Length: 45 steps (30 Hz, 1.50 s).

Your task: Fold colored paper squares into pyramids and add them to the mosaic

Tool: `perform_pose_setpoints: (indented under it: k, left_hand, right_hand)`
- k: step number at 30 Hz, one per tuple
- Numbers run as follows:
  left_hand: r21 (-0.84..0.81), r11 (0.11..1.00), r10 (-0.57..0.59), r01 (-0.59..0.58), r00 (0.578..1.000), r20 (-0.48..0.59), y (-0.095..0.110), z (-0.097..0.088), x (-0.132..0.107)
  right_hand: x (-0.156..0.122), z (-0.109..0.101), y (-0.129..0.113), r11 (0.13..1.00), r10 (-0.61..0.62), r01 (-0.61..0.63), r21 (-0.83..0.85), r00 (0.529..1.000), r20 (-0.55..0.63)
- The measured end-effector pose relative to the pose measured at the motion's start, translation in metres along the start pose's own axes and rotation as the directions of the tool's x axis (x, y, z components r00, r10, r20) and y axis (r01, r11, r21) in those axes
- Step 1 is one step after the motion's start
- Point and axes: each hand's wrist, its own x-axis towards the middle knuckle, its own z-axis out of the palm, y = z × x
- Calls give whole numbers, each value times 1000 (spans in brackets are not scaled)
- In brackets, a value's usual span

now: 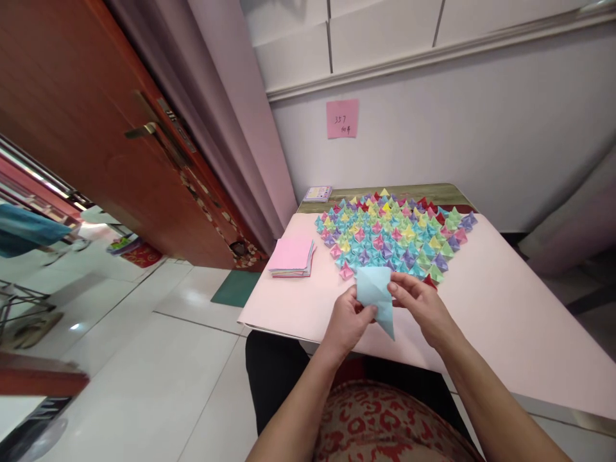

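A light blue sheet of origami paper (374, 287), partly folded with a pointed lower corner, is held up over the table's near edge. My left hand (347, 321) pinches its lower left side, thumb on the front face. At its upper right edge, my right hand (421, 305) grips the paper between thumb and fingers. Just beyond the hands stand many small folded paper pieces (385, 234) in pink, blue, green, yellow, purple and red, packed in close rows. To their left lies a stack of square coloured paper (291, 255), pink on top.
The table (510, 321) has a pale pink cover. A small pack of cards or paper (317, 194) lies at its back left corner. A pink note (342, 119) is stuck on the wall. A brown door (144, 128) stands on the left.
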Motion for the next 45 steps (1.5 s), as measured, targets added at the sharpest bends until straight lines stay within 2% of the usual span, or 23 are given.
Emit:
perform_pose_setpoints:
  k: [2, 4, 6, 9, 11, 13, 16, 22, 24, 26, 29, 33, 37, 39, 42, 45]
  left_hand:
    - [31, 1000, -7, 3, 994, 111, -1, 1, -2]
    - [13, 1000, -15, 14, 991, 135, -1, 1, -3]
    - [-62, 997, -37, 42, 996, 84, 0, 1, -2]
    - [-187, 981, -70, 56, 995, -67, 4, 1, -1]
    - [-206, 978, -70, 37, 986, -153, 6, 1, 0]
    - [-191, 981, -47, 11, 982, -185, 8, 1, 0]
    - [-162, 987, -32, 4, 985, -171, 9, 1, -1]
    - [-152, 985, -90, 75, 992, -93, 7, 3, -2]
    - [-175, 979, -118, 101, 989, -91, 7, 4, -2]
    - [-201, 970, -157, 134, 982, -105, 8, 4, -2]
    - [-227, 962, -183, 150, 974, -135, 9, 3, -1]
    - [-236, 964, -159, 119, 974, -160, 9, 3, -1]
    - [-239, 967, -129, 93, 982, -139, 8, 4, -2]
    - [-238, 967, -127, 90, 981, -146, 8, 5, -3]
    - [-216, 970, -148, 110, 974, -173, 6, 4, -2]
    - [-307, 938, -215, 160, 965, -153, 3, 2, 1]
  right_hand:
    - [1, 2, 0, 996, 25, -27, 88, 1000, 16]
    - [1, 4, 2, 990, 28, -27, 139, 1000, -7]
    - [1, 5, 5, 989, 4, 5, 148, 998, -61]
    - [-1, 4, 8, 989, -47, 59, 133, 995, -89]
    - [-2, 3, 7, 989, -76, 84, 124, 995, -71]
    - [-4, 2, 4, 987, -116, 121, 105, 992, -57]
    - [-5, 1, 2, 983, -152, 154, 103, 988, -28]
    - [-1, -3, 9, 992, -37, 43, 117, 998, -54]
    - [-1, -4, 11, 995, -90, 94, 45, 992, -93]
    - [-1, -5, 10, 980, -197, 192, -52, 975, -106]
    - [-3, -8, 5, 948, -305, 300, -111, 952, -38]
    - [-5, -10, 2, 967, -237, 246, -74, 966, 106]
    - [-4, -8, 8, 979, -162, 167, -120, 985, 51]
    - [-4, -6, 10, 959, -202, 204, -195, 979, 32]
    - [-5, -4, 8, 919, -271, 281, -276, 960, 73]
    - [-8, -1, 1, 944, -272, 275, -184, 961, 42]
